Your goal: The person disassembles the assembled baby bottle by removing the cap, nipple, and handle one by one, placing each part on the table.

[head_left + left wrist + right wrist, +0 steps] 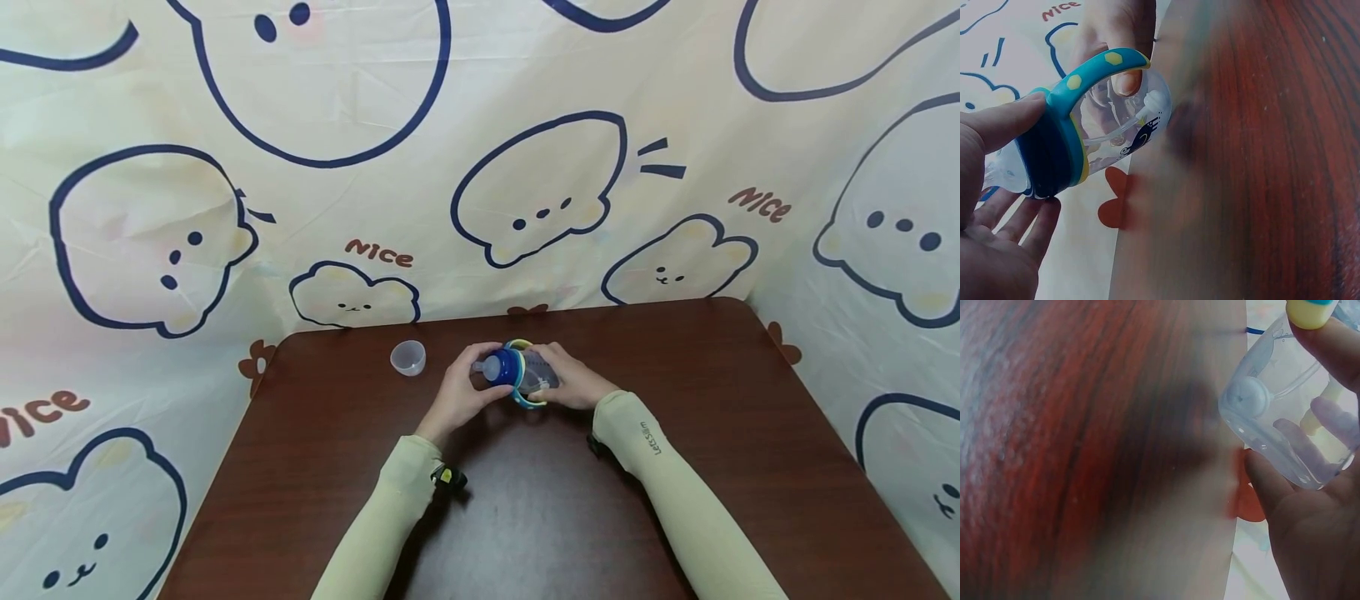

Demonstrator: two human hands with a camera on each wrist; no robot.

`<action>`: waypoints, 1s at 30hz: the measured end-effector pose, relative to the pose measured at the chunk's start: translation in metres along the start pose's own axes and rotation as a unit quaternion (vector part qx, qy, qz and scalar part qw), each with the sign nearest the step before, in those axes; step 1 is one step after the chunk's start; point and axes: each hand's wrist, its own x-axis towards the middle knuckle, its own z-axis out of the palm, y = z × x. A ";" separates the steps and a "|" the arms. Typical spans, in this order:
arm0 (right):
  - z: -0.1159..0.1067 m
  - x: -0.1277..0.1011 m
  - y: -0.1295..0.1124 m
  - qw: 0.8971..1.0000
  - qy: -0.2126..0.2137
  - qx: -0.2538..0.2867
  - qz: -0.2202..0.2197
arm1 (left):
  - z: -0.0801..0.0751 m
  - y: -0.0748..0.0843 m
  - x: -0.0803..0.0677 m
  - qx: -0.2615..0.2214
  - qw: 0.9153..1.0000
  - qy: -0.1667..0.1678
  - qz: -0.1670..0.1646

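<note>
Right now the bottle (pixel 520 373) lies on its side between the two hands, lifted a little off the table (pixel 675 467) as far as the head view lets me judge, with its long axis running across the body from one hand to the other. The left hand (pixel 459 392) takes the cap end: its thumb lies along the blue collar (pixel 1047 159) and its fingers curl under it, the pale spout just beyond them toward the outside of that hand. The right hand (pixel 572 379) grasps the clear body, fingers wrapped round the base, where the straw weight (pixel 1245 398) shows through the plastic. Between the two grips arch the teal handles (pixel 1094 75), rising above the collar and touching neither palm. Both hands are equally near, each clasping its own end, so the bottle sits squarely in the gap between them. A small clear cup (pixel 408 358) stands on the table beyond the left hand, apart from it.
</note>
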 end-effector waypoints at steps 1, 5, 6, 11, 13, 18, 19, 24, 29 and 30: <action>0.000 0.000 0.000 1.000 0.000 0.000 0.000 | 0.000 0.000 0.000 0.003 1.000 0.002 0.001; 0.000 0.000 -0.001 1.000 0.000 0.001 0.004 | 0.001 0.000 0.000 0.010 1.000 0.008 0.005; 0.000 0.000 -0.001 1.000 -0.001 0.002 0.005 | 0.000 0.000 0.000 0.010 1.000 0.009 0.004; -0.001 0.000 -0.001 1.000 -0.001 0.000 0.006 | 0.000 0.002 0.000 0.011 1.000 0.016 -0.007; -0.001 0.000 -0.001 1.000 -0.001 -0.001 0.005 | 0.000 0.002 -0.001 0.013 1.000 0.019 -0.010; -0.001 -0.001 -0.003 1.000 -0.001 0.000 0.005 | 0.001 0.002 -0.001 0.020 0.999 0.026 -0.013; -0.001 -0.001 -0.003 1.000 -0.001 0.000 0.006 | 0.001 0.002 -0.001 0.021 0.999 0.026 -0.013; -0.001 -0.001 -0.004 1.000 -0.002 0.002 0.011 | 0.001 0.001 -0.001 0.009 1.000 0.024 -0.015; 0.000 -0.001 -0.003 1.000 -0.001 -0.002 0.013 | -0.001 0.001 -0.002 -0.008 1.000 0.018 0.000; 0.000 -0.001 -0.003 1.000 -0.001 -0.002 0.013 | -0.002 0.000 -0.002 -0.009 1.000 0.016 0.005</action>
